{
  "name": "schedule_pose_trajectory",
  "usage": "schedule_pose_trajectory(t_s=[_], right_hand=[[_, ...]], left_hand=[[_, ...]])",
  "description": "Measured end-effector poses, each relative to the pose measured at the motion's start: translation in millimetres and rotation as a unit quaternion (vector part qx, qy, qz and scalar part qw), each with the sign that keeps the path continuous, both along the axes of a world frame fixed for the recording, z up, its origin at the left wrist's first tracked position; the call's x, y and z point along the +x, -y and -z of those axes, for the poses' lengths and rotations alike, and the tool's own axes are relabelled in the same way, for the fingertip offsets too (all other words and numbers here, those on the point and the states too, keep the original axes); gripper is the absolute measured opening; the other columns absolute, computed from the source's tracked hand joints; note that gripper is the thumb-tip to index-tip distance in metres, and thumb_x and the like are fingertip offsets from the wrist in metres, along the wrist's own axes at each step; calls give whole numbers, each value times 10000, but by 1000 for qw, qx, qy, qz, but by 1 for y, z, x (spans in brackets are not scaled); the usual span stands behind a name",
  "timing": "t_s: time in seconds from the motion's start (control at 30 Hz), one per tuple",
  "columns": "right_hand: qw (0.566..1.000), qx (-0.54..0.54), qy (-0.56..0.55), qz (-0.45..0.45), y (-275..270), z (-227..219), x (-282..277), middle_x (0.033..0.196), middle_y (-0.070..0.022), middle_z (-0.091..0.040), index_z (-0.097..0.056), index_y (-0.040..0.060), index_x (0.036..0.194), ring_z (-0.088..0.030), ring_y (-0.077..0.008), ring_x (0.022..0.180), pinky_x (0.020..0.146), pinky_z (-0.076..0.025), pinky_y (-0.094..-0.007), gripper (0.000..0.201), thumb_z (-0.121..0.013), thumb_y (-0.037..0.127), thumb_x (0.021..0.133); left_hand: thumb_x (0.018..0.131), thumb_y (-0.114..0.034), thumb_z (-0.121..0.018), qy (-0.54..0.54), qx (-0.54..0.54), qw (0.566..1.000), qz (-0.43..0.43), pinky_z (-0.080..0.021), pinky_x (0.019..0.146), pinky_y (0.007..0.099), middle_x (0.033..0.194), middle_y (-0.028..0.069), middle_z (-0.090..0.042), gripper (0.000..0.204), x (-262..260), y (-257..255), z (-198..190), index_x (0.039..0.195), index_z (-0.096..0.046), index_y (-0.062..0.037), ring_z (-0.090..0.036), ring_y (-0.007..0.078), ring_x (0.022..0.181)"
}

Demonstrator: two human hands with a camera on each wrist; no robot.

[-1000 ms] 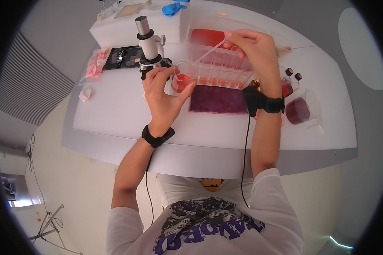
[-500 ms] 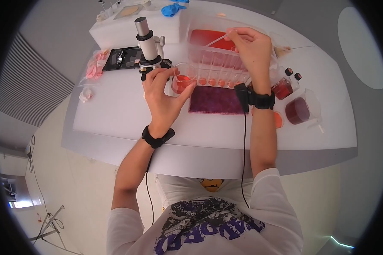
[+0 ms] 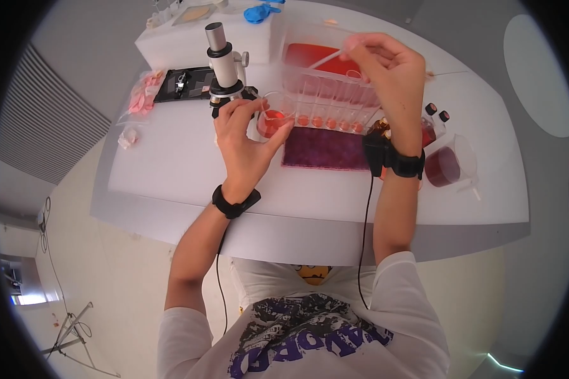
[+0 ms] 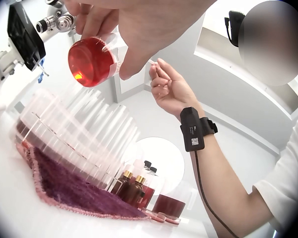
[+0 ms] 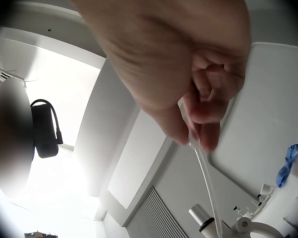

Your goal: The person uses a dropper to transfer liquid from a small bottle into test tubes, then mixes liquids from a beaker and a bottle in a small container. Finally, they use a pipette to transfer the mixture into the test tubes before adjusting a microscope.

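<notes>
My left hand (image 3: 245,142) grips a clear beaker of red liquid (image 3: 271,124) beside the microscope (image 3: 223,66). In the left wrist view the beaker (image 4: 91,62) hangs tilted from the fingers, above the tube rack. My right hand (image 3: 392,72) pinches a thin clear pipette (image 3: 326,59) over the bin with red contents (image 3: 297,55). Thumb and fingertips close on the pipette's upper end in the right wrist view, its stem (image 5: 207,181) pointing down. Below the hands stands a row of clear tubes (image 3: 317,120) with red liquid at their bottoms.
A purple cloth (image 3: 325,149) lies in front of the tubes. To the right are brown dropper bottles (image 4: 134,191), black-capped bottles (image 3: 430,126) and a jug of dark red liquid (image 3: 443,165). A black tray (image 3: 193,84) and pink bag (image 3: 146,95) lie left.
The pipette has swung away from above the beaker, up and to the right, over the bin. Lately my right hand moved a little further right. The left hand with the beaker has barely moved.
</notes>
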State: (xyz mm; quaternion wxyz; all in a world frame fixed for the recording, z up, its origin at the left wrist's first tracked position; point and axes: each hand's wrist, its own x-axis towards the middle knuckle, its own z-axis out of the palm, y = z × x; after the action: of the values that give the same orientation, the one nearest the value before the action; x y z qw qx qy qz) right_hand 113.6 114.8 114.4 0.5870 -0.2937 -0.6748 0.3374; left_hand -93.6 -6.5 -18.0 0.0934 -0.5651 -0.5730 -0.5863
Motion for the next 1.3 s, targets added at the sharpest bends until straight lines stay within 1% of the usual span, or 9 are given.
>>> schedule_pose_trajectory(t_s=[0.07,0.27,0.37,0.5,0.57,0.67,0.87,1.07,1.3], right_hand=[[988,24,126,-81,3,-1,2,858,-34,-820,-848,31,1003,-727,-83,721,643,-546,-236,191,-885,209,944],[954,38,275,-112,16,5,-19,807,-66,-791,-829,9,971,-759,-147,749,685,-582,-282,224,-878,223,928],[965,-27,251,-66,18,3,-17,865,-37,-811,-824,-24,1043,-726,-74,798,696,-542,-229,205,-860,165,971],[983,-35,158,-83,-7,11,-2,867,-44,-815,-834,-17,1042,-690,-48,790,695,-540,-237,217,-835,195,997],[983,-131,115,-49,-4,-1,4,901,-52,-823,-842,-3,1050,-629,-22,751,700,-523,-218,230,-821,224,1020],[991,-121,23,-57,-26,15,15,865,-23,-823,-856,7,1041,-681,-58,745,628,-480,-233,244,-844,241,971],[994,-101,23,44,-36,25,5,885,-43,-843,-851,-5,1033,-699,-76,736,651,-513,-242,203,-808,183,969],[997,-14,72,32,-46,46,-8,841,-66,-842,-857,15,1033,-722,-107,719,668,-560,-294,236,-853,240,961],[996,9,60,67,-30,28,-8,817,-46,-823,-856,11,1037,-721,-98,700,662,-548,-263,234,-883,223,941]], left_hand=[[766,-153,-1019,-20,6,1000,-13,-585,1003,402,1198,94,-729,468,0,0,0,1158,-789,-45,-709,251,1131],[766,-159,-1020,-23,2,1000,-5,-579,1008,399,1193,93,-735,466,1,1,-2,1155,-789,-50,-706,257,1150],[766,-159,-1020,-16,5,1000,-4,-581,1002,395,1207,98,-722,471,1,0,-1,1160,-789,-47,-710,253,1141],[766,-158,-1020,-16,6,1000,-7,-583,1000,394,1218,102,-706,475,1,0,-2,1164,-788,-41,-714,249,1131],[764,-157,-1022,-8,1,1000,-5,-585,1000,397,1220,102,-700,482,1,0,0,1169,-788,-39,-716,249,1117],[762,-153,-1022,-8,0,1000,-8,-588,991,394,1219,102,-700,481,1,0,0,1166,-788,-37,-719,248,1097],[761,-155,-1023,-6,-2,1000,-5,-592,974,387,1214,104,-707,474,2,1,-1,1152,-788,-30,-716,245,1080],[764,-159,-1022,-14,-4,1000,-6,-597,971,387,1219,102,-706,475,1,0,0,1156,-785,-32,-722,240,1075],[770,-161,-1020,-9,-2,1000,0,-602,973,383,1248,99,-691,468,0,-1,2,1157,-788,-36,-732,235,1071]])
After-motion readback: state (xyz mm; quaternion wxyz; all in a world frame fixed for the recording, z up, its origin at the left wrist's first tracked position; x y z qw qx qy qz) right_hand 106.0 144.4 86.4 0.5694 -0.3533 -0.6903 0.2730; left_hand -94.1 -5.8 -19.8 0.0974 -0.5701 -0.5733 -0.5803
